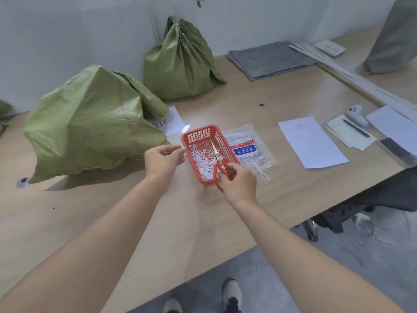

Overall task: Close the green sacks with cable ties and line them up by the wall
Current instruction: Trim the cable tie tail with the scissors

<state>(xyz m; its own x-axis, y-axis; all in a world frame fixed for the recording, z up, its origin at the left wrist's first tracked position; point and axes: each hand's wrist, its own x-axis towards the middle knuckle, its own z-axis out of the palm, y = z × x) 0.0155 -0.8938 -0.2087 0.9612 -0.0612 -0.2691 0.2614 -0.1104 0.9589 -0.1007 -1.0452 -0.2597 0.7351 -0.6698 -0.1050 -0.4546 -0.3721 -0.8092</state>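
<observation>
Two green woven sacks stand on the wooden table. The near sack (90, 123) slumps at the left with its neck folded over. The far sack (180, 62) stands upright against the wall, its neck gathered at the top. A red plastic basket (204, 132) holds several cut white tie ends. My left hand (163, 160) pinches a thin white tie piece (183, 148) at the basket's left rim. My right hand (239, 184) grips the red handles of scissors (217, 155), whose blades lie inside the basket. A clear bag of cable ties (248, 150) lies right of the basket.
Grey folded sheets (270, 59) lie at the back. White paper (312, 142), a notepad with a pen (350, 132) and a white controller (356, 114) sit on the right. A grey sack (392, 41) stands far right. The table edge runs diagonally near my feet; a chair base (338, 218) is beyond it.
</observation>
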